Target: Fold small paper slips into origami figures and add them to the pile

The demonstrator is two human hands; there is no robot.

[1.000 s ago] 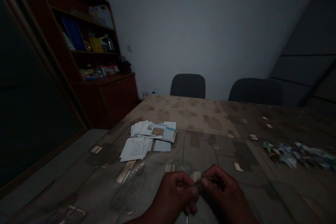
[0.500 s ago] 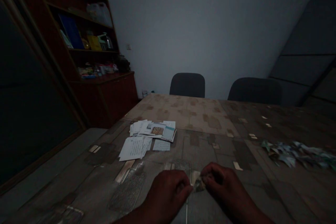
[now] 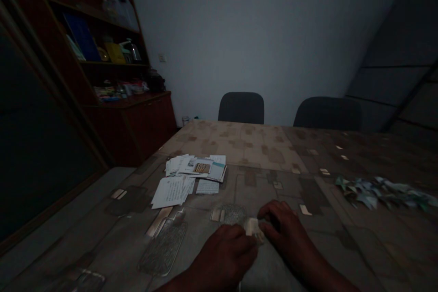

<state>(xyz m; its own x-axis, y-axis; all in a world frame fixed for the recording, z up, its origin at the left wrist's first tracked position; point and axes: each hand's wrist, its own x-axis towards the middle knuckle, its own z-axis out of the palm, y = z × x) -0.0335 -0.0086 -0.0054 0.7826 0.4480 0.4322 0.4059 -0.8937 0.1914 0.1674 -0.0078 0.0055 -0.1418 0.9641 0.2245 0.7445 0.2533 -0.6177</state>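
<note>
The room is dim. My left hand [image 3: 226, 253] and my right hand [image 3: 285, 232] rest low on the table [image 3: 260, 150], close together near its front edge. Both have curled fingers and pinch a small pale folded piece of paper [image 3: 253, 229] between them. The paper lies against the tabletop between the fingertips. Its exact shape is hard to make out in the dark.
A loose spread of white and printed paper sheets [image 3: 190, 175] lies left of centre. A heap of small greenish folded pieces [image 3: 379, 191] sits at the right. Two dark chairs [image 3: 241, 107] stand at the far side. A wooden shelf unit [image 3: 109, 68] fills the left wall.
Both hands have dropped from a raised pinch down to the tabletop and shifted slightly forward, still holding the small paper piece. The view has tilted a little.
</note>
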